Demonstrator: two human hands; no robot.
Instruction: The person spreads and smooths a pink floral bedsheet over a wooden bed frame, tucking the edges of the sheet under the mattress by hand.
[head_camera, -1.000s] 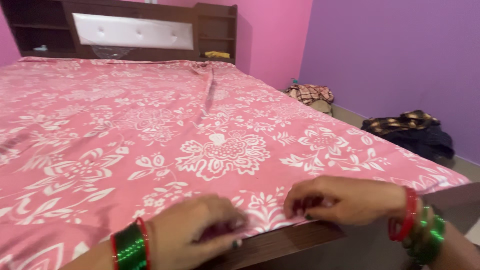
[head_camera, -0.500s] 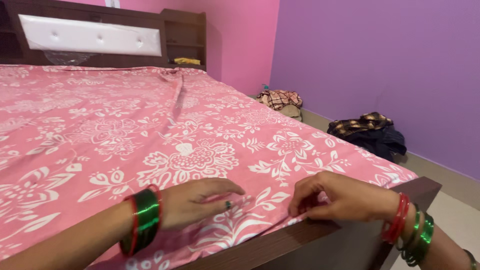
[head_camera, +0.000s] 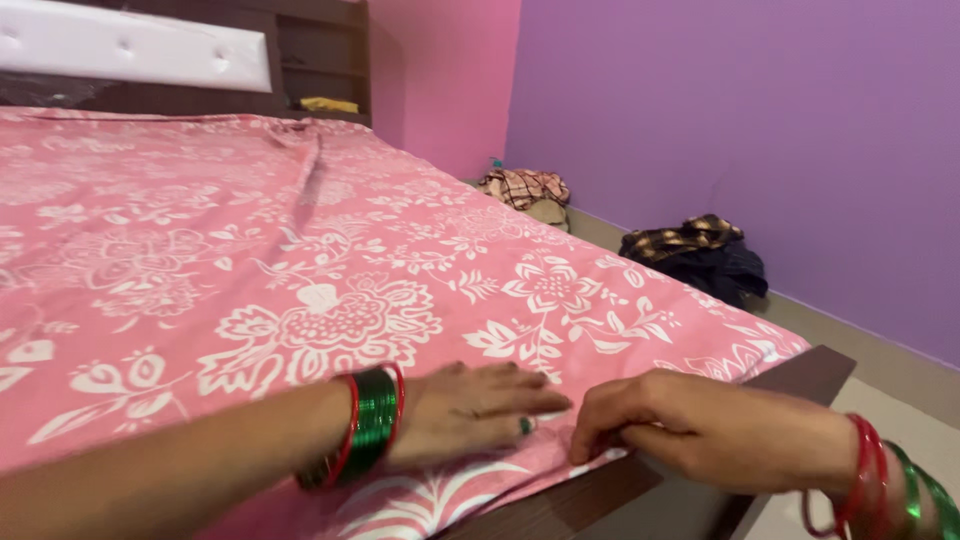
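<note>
I look down at a bed covered by a pink bedsheet (head_camera: 300, 260) with white flowers. My left hand (head_camera: 470, 410) lies flat on the sheet near the foot edge, fingers stretched out, gripping nothing. Just beside it, my right hand (head_camera: 690, 425) pinches the sheet's hem, fingers closed on the cloth at the dark wooden bed frame (head_camera: 800, 375). Red and green bangles (head_camera: 365, 425) ring both wrists. Beyond the bed, two heaps of clothes (head_camera: 695, 255) lie on the floor against the purple wall (head_camera: 750, 120). A white padded headboard (head_camera: 130, 55) stands far off.
</note>
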